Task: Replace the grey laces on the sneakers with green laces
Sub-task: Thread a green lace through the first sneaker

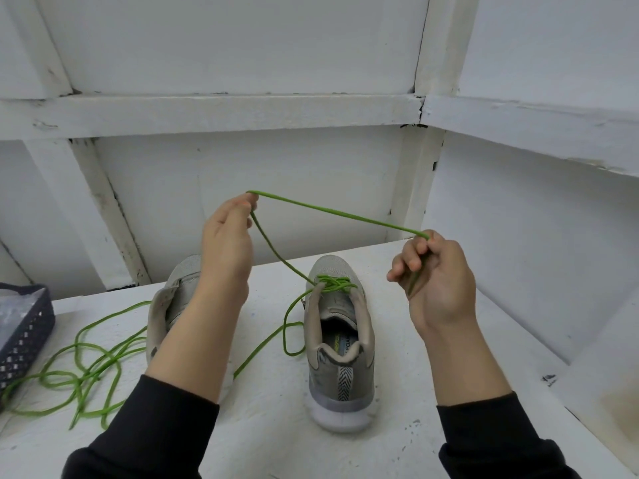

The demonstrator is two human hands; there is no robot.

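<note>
Centre of frame, above the white tabletop (273, 430): both hands are raised with a green lace (339, 214) stretched taut between them. Left hand (226, 242), centre-left, pinches the lace at its fingertips near the top of the hand; the lace bends there. Right hand (437, 276), centre-right and a bit lower, has its fingers curled round the lace, with a short bit showing below the fingers against the palm.

From the left hand's pinch the lace runs down and right to the grey sneaker (340, 344). It stands on the tabletop below and between the hands, heel toward the camera, toe pointing away. Green lacing crosses its top eyelets in a bunch; knotted or not, cannot tell. Another strand leaves the eyelets on the left side, loops down beside the sneaker and trails toward lower left across the tabletop.

Second grey sneaker (173, 295) sits left of the first, partly hidden behind the left forearm, eyelets hidden. Lower left: loose green lace (84, 375) lies in a tangle of loops on the tabletop, reaching toward the second sneaker. Far left edge: dark perforated basket (26, 335) with something clear and plastic-looking inside, unclear what. Black sleeves (155, 423) cover both forearms at the bottom of frame. White wall (242, 46) with white framing fills the background.
</note>
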